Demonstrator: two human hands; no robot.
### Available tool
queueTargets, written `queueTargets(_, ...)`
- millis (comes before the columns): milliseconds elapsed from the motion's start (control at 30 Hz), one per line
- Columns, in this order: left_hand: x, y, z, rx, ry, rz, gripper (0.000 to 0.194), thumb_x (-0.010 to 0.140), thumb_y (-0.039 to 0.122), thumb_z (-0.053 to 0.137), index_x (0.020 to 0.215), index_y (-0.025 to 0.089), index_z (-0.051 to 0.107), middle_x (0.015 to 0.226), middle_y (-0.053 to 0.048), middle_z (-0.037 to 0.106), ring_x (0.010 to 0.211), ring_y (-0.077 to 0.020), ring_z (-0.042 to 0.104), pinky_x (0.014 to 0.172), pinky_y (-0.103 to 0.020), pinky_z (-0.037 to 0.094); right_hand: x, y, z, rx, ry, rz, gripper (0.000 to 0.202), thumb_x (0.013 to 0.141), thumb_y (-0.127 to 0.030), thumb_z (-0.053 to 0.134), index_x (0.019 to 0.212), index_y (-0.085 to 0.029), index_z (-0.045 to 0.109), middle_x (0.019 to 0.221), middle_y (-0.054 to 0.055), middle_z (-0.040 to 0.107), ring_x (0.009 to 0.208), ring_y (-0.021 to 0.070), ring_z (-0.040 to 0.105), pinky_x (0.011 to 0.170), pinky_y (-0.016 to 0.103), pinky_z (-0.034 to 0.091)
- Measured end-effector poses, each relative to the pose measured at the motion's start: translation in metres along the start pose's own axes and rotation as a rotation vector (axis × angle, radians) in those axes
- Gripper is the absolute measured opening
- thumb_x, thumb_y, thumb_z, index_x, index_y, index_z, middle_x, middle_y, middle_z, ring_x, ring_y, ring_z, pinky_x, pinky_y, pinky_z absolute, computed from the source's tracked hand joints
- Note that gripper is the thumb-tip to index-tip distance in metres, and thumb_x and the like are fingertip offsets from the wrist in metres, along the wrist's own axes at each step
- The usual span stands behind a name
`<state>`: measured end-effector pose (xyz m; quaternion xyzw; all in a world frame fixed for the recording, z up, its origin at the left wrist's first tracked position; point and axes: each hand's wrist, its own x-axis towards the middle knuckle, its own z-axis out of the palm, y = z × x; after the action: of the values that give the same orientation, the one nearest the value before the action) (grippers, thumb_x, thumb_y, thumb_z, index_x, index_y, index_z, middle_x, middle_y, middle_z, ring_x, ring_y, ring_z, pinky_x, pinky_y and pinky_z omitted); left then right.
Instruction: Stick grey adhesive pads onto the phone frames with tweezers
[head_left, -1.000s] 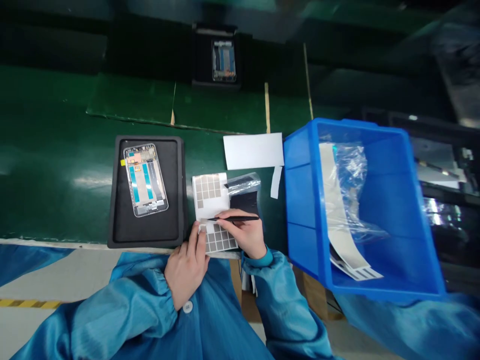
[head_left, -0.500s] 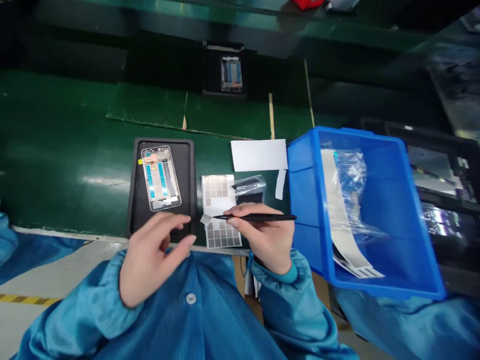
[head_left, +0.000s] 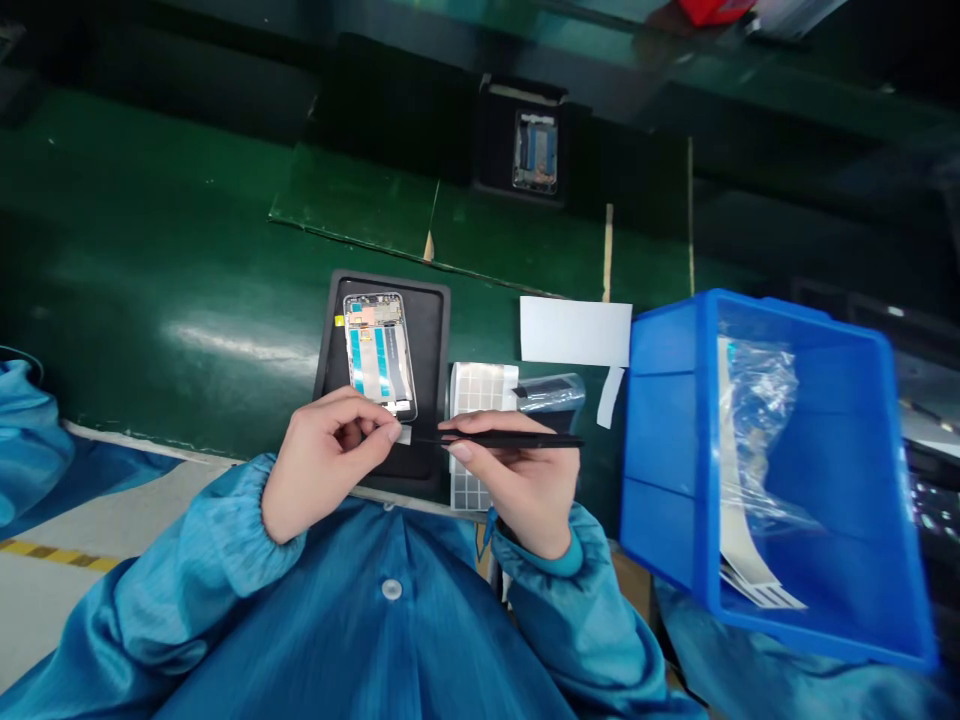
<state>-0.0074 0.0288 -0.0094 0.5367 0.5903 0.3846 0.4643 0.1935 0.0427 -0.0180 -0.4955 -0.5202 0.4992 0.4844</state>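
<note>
Black tweezers [head_left: 517, 439] lie in the closed fingers of my right hand [head_left: 529, 485], their tips pointing left over the black tray [head_left: 430, 350]. Thumb and forefinger of my left hand [head_left: 326, 460] pinch a small pale square piece [head_left: 404, 435] near the tweezer tips; whether the tips touch it is hard to tell. Just above my left fingertips, an opened phone body [head_left: 380, 350] with blue and grey strips rests in the tray. A sheet of grey square stickers [head_left: 480, 385] lies right of the tray, partly under my right hand.
A blue bin [head_left: 667, 440] with plastic wrap and pale strips stands at the right. White paper [head_left: 575, 331], a narrow white strip [head_left: 610, 398] and a clear-wrapped packet [head_left: 551, 393] lie beside it. Farther back is another phone body [head_left: 535, 152] in a dark tray.
The small piece has moved left from the sticker sheet to over the tray. My left fingers have closed on it. The view has shifted, so the surroundings appear farther right.
</note>
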Motion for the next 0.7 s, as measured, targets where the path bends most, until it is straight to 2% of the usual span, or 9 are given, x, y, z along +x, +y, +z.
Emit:
queueTargets(233,0.004,-0.007,-0.006,-0.043,0.033,-0.024,0.007,0.084,0.024,0.071,0.079,0.02,0.074,0.069,0.003,0.057,0.053,-0.0047,0.046,0.048,-0.018,0.037,0.006,0.009,0.018,0.036,0.0,0.022,0.015,0.074,-0.017,0.084,0.084,-0.025,0.077,0.083,0.002,0.079,0.077,0.0204,0.077,0.073,0.031,0.065)
queueTargets(333,0.005,-0.011,-0.01,-0.001,0.065,-0.002,0.007,0.086,0.025,0.069,0.085,0.021,0.075,0.074,0.003,0.06,0.055,-0.0055,0.047,0.049,-0.019,0.039,0.007,0.014,0.021,0.057,0.03,0.052,0.014,0.075,-0.017,0.084,0.084,-0.024,0.077,0.082,0.002,0.078,0.072,0.019,0.076,0.068,0.028,0.064)
queueTargets(433,0.009,-0.017,-0.017,0.179,0.141,0.064,0.013,0.088,0.026,0.067,0.099,0.023,0.074,0.086,0.001,0.064,0.059,-0.0073,0.05,0.055,-0.022,0.044,0.016,0.018,0.024,0.062,0.082,0.091,0.012,0.076,-0.021,0.084,0.084,-0.023,0.076,0.081,0.002,0.078,0.065,0.0165,0.074,0.063,0.026,0.063)
queueTargets(533,0.019,-0.026,-0.025,0.501,0.22,0.185,0.02,0.091,0.026,0.062,0.107,0.02,0.071,0.098,-0.004,0.065,0.081,-0.0155,0.06,0.076,-0.03,0.051,0.039,0.02,0.031,0.018,0.092,0.114,0.011,0.076,-0.026,0.084,0.083,-0.022,0.075,0.074,0.001,0.076,0.059,0.015,0.071,0.058,0.025,0.061)
queueTargets(600,0.027,-0.032,-0.029,0.676,0.224,0.248,0.024,0.092,0.027,0.06,0.112,0.018,0.069,0.106,-0.008,0.064,0.097,-0.0229,0.059,0.089,-0.038,0.05,0.059,0.022,0.037,-0.029,0.058,0.14,0.014,0.076,-0.029,0.084,0.082,-0.021,0.075,0.067,0.0,0.074,0.057,0.015,0.07,0.057,0.026,0.06)
queueTargets(700,0.04,-0.041,-0.03,0.778,0.18,0.3,0.033,0.092,0.029,0.057,0.122,0.016,0.064,0.119,-0.013,0.06,0.111,-0.0292,0.054,0.097,-0.046,0.048,0.083,0.026,0.047,-0.091,-0.006,0.18,0.02,0.074,-0.035,0.084,0.08,-0.019,0.073,0.063,0.0,0.071,0.057,0.0162,0.07,0.058,0.028,0.06)
